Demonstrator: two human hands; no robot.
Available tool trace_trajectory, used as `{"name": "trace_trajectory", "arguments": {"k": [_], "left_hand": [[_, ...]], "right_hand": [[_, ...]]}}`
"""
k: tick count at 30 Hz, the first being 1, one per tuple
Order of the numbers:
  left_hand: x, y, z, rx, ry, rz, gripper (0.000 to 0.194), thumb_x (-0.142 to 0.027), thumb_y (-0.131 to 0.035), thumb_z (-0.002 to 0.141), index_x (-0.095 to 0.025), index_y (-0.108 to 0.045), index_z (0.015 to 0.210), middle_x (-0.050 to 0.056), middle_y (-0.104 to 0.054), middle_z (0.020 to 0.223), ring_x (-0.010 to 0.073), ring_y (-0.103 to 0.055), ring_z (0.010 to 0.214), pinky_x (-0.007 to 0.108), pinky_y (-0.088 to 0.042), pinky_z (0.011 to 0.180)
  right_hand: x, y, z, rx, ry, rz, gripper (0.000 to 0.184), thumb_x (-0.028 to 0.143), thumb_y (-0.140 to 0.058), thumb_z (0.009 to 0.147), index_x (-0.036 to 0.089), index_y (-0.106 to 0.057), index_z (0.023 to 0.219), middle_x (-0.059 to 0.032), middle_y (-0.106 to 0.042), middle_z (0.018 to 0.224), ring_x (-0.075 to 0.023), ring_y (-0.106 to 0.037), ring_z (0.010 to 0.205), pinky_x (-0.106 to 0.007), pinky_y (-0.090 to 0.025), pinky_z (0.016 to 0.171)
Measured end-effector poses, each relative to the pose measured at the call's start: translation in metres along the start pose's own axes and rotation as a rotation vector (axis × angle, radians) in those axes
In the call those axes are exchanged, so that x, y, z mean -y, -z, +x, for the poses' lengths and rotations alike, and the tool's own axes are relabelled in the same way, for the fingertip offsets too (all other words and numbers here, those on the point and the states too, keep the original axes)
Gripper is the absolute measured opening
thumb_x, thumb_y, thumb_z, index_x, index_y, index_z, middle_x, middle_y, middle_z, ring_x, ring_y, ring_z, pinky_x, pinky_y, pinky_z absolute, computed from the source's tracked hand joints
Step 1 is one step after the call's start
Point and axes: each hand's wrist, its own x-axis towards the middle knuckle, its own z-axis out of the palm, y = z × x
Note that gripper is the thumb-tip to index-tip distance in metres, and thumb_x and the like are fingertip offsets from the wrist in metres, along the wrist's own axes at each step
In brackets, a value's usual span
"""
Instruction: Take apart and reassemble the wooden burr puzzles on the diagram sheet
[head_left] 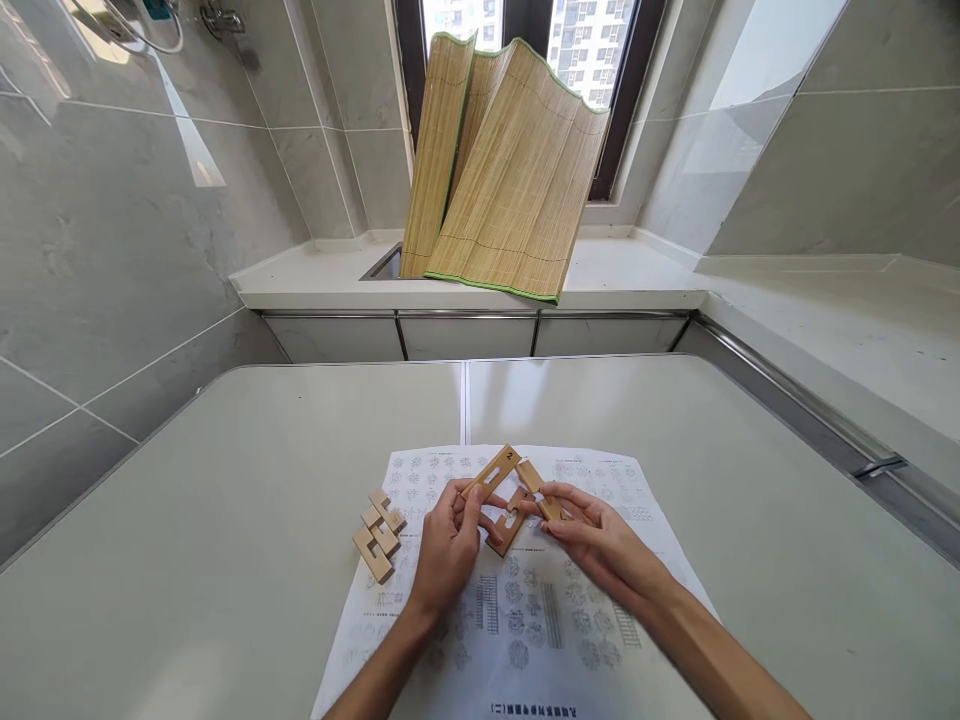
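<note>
My left hand [448,545] pinches a slotted wooden puzzle piece [496,470] marked "2" between thumb and fingers, tilted up to the right. Just below it, a second wooden piece with a cut-out [502,540] sits between both hands; fingertips of each touch it. A narrow wooden bar [529,474] is gripped by my right hand [604,535], its upper end close to the marked piece. How the pieces meet is partly hidden by fingers. Left of my left hand lies a cluster of notched wooden pieces [373,555], partly over the edge of the printed paper sheet [412,600].
The sheet covers the front middle of a pale table [225,520] with a seam at the back. Beyond stands a white ledge [315,290] carrying a folded bamboo mat [517,190] before a window. A metal rail [795,400] runs along the right.
</note>
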Motion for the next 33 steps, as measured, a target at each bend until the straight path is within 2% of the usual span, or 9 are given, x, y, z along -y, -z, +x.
{"name": "trace_trajectory", "arguments": {"k": [2,5,9,14,18,26,33], "left_hand": [[0.003,0.001,0.001,-0.008,-0.001,-0.005,0.036,-0.051,-0.049,0.106,-0.018,-0.060,0.115,0.012,-0.077,0.114,0.0144,-0.070,0.063,0.025,-0.047,0.053],[0.006,0.001,0.002,-0.019,-0.010,0.004,0.037,-0.050,-0.051,0.106,-0.018,-0.061,0.123,0.012,-0.077,0.115,0.0164,-0.073,0.068,0.025,-0.047,0.054],[0.003,0.000,0.000,-0.029,-0.028,0.091,0.035,-0.046,-0.052,0.106,-0.020,-0.064,0.125,0.006,-0.080,0.093,0.0210,-0.075,0.078,0.029,-0.054,0.065],[-0.004,-0.002,-0.005,-0.014,-0.170,0.232,0.027,-0.036,-0.052,0.106,-0.023,-0.067,0.123,0.006,-0.078,0.106,0.0222,-0.075,0.094,0.034,-0.058,0.087],[-0.003,-0.002,-0.007,0.010,-0.238,0.282,0.027,-0.032,-0.050,0.107,-0.024,-0.065,0.127,0.006,-0.077,0.109,0.0221,-0.075,0.097,0.034,-0.059,0.088],[-0.005,0.000,-0.008,0.031,-0.266,0.360,0.032,-0.031,-0.048,0.106,-0.026,-0.064,0.134,0.006,-0.079,0.114,0.0235,-0.077,0.099,0.038,-0.061,0.091],[-0.003,0.001,-0.009,0.092,-0.265,0.380,0.036,-0.029,-0.049,0.105,-0.028,-0.061,0.139,0.006,-0.075,0.131,0.0247,-0.073,0.117,0.041,-0.059,0.102]], "right_hand": [[0.000,-0.003,-0.001,0.022,-0.015,-0.013,0.041,0.037,-0.089,0.081,0.022,-0.071,0.114,-0.0116,-0.078,0.116,-0.0313,-0.069,0.122,-0.048,-0.050,0.109],[0.001,-0.010,-0.003,0.067,0.008,-0.030,0.041,0.044,-0.083,0.087,0.025,-0.066,0.119,-0.0107,-0.077,0.118,-0.0295,-0.074,0.112,-0.042,-0.058,0.093],[0.003,-0.017,-0.006,0.105,0.014,-0.108,0.049,0.047,-0.080,0.091,0.026,-0.059,0.130,-0.0097,-0.080,0.110,-0.0264,-0.079,0.094,-0.041,-0.061,0.080],[0.002,-0.020,-0.006,0.050,0.018,-0.176,0.047,0.051,-0.080,0.089,0.023,-0.066,0.124,-0.0117,-0.080,0.111,-0.0303,-0.078,0.101,-0.047,-0.063,0.087],[0.001,-0.021,-0.005,0.027,0.040,-0.156,0.048,0.052,-0.081,0.087,0.023,-0.068,0.123,-0.0128,-0.079,0.117,-0.0322,-0.077,0.107,-0.048,-0.062,0.090],[0.002,-0.017,-0.007,0.043,0.027,-0.163,0.044,0.051,-0.079,0.090,0.022,-0.068,0.122,-0.0134,-0.079,0.118,-0.0319,-0.077,0.108,-0.050,-0.062,0.094],[0.003,-0.021,-0.009,-0.007,0.011,-0.143,0.046,0.054,-0.083,0.085,0.022,-0.069,0.116,-0.0123,-0.081,0.110,-0.0340,-0.077,0.107,-0.053,-0.061,0.095]]}}
